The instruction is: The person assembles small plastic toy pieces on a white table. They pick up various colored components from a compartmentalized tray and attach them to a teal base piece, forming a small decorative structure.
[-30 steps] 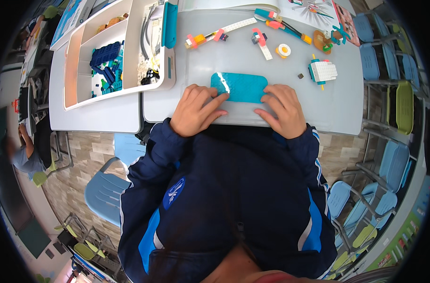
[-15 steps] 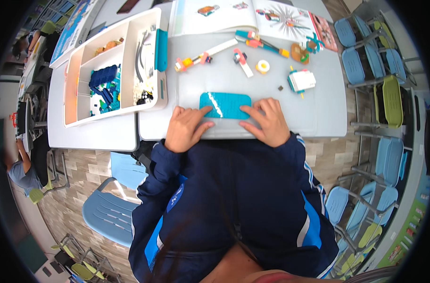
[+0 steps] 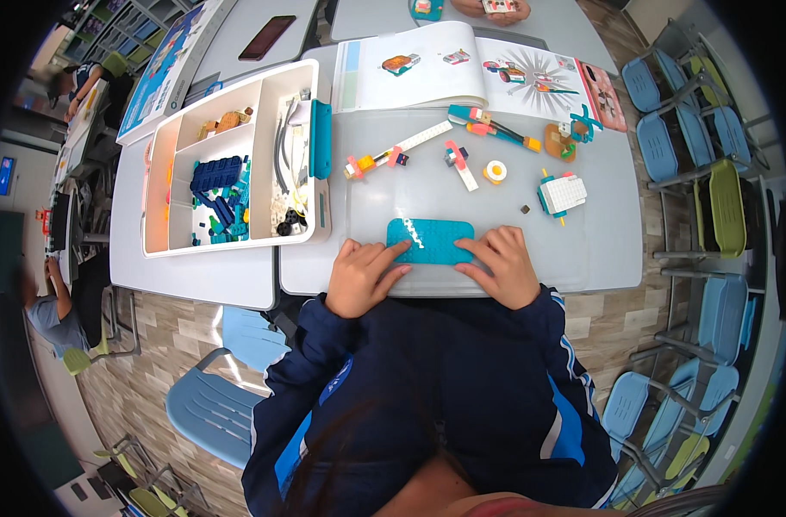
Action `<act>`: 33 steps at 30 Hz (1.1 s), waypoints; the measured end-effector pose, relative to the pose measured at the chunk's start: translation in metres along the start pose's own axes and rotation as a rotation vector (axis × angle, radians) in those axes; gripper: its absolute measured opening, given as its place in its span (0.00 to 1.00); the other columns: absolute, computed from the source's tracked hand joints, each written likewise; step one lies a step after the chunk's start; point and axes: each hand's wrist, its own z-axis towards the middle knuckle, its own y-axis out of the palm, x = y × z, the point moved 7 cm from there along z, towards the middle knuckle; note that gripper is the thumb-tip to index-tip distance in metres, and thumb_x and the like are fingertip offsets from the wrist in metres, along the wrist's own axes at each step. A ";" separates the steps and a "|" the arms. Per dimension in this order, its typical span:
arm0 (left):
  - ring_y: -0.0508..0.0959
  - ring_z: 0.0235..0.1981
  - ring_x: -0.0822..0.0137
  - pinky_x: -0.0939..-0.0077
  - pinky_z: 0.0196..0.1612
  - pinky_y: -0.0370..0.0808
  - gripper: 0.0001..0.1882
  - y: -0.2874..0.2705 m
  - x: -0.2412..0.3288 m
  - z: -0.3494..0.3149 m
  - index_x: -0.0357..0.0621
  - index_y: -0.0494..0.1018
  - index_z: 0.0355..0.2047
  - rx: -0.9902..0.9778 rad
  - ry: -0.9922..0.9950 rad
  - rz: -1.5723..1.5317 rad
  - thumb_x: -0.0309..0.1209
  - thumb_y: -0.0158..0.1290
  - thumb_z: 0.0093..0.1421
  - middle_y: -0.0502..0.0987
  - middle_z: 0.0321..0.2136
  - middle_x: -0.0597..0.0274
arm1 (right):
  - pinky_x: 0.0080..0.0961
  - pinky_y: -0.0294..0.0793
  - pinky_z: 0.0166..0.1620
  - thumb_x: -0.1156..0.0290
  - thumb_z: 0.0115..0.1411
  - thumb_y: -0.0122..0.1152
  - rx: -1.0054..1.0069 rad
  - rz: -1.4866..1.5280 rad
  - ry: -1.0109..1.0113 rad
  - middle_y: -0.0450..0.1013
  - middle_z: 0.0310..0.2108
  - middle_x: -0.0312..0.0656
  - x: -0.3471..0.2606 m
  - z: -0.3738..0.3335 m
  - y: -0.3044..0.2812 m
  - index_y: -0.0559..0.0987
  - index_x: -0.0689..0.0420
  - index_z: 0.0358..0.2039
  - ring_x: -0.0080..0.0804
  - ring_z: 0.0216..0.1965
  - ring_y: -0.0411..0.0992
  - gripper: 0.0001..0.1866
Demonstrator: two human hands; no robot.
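Note:
A teal studded building plate (image 3: 440,241) with rounded corners lies in front of me, light glinting off its left part. My left hand (image 3: 360,277) grips its left end, index fingertip on the edge and thumb just below. At the other end, my right hand (image 3: 505,269) holds it the same way between thumb and index finger. Beyond it are a white beam with yellow and coral pieces (image 3: 402,151), a short white and coral piece (image 3: 461,165), a round white and yellow piece (image 3: 495,171) and a white block assembly (image 3: 563,195). A tiny dark piece (image 3: 525,209) lies near that assembly.
A white sorting box (image 3: 266,185) with loose bricks stands at the left. An open picture booklet (image 3: 410,82) lies at the back, a phone (image 3: 267,38) behind the box. Another person's hands (image 3: 496,10) hold a piece across the table. A blue chair (image 3: 212,409) stands lower left.
The view has tilted farther up the table, so another person's hands now show at the far edge. My hands stay on the teal plate, which looks unmoved on the table.

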 end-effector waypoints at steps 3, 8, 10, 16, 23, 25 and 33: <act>0.67 0.21 0.64 0.69 0.33 0.60 0.20 0.002 -0.003 -0.002 0.50 0.78 0.51 0.024 -0.028 -0.004 0.35 0.62 0.58 0.67 0.20 0.65 | 0.33 0.61 0.49 0.62 0.58 0.66 0.011 0.014 0.008 0.64 0.28 0.37 0.000 0.001 0.000 0.80 0.51 0.45 0.35 0.36 0.64 0.16; 0.67 0.21 0.65 0.70 0.34 0.61 0.20 0.002 -0.002 -0.003 0.50 0.78 0.52 0.053 -0.046 0.018 0.33 0.61 0.58 0.65 0.19 0.65 | 0.33 0.61 0.49 0.63 0.59 0.66 0.011 0.039 0.027 0.65 0.28 0.37 0.000 0.003 -0.002 0.80 0.52 0.46 0.36 0.36 0.65 0.15; 0.67 0.21 0.65 0.70 0.34 0.61 0.20 0.002 -0.002 -0.002 0.50 0.78 0.52 0.047 -0.043 0.022 0.32 0.61 0.58 0.65 0.19 0.65 | 0.33 0.61 0.49 0.63 0.59 0.65 0.005 0.045 0.035 0.65 0.28 0.37 0.002 0.003 0.001 0.80 0.52 0.46 0.36 0.36 0.65 0.15; 0.68 0.22 0.66 0.70 0.33 0.61 0.19 0.002 -0.002 -0.001 0.46 0.77 0.53 0.031 0.015 0.035 0.32 0.59 0.60 0.64 0.20 0.65 | 0.34 0.62 0.49 0.65 0.58 0.66 -0.003 0.055 0.041 0.66 0.28 0.38 0.002 0.005 0.000 0.80 0.53 0.46 0.37 0.35 0.65 0.16; 0.68 0.21 0.67 0.70 0.34 0.62 0.18 0.001 -0.003 0.001 0.47 0.78 0.51 0.030 0.001 0.010 0.32 0.59 0.60 0.64 0.20 0.66 | 0.33 0.61 0.49 0.65 0.57 0.66 -0.007 0.055 0.057 0.67 0.28 0.38 0.003 0.006 0.000 0.80 0.54 0.46 0.37 0.34 0.65 0.16; 0.69 0.22 0.67 0.70 0.34 0.62 0.21 0.000 -0.003 0.000 0.46 0.76 0.53 0.016 0.003 0.021 0.31 0.60 0.59 0.65 0.20 0.66 | 0.33 0.61 0.48 0.65 0.57 0.66 -0.001 0.060 0.062 0.66 0.28 0.37 0.002 0.007 0.000 0.80 0.54 0.45 0.36 0.34 0.65 0.15; 0.75 0.28 0.57 0.65 0.39 0.72 0.42 -0.058 0.020 -0.012 0.37 0.55 0.69 -0.206 -0.045 -0.375 0.30 0.62 0.57 0.77 0.30 0.56 | 0.44 0.69 0.56 0.65 0.55 0.69 -0.461 0.019 0.179 0.71 0.48 0.56 -0.062 0.040 -0.086 0.59 0.52 0.69 0.55 0.46 0.71 0.44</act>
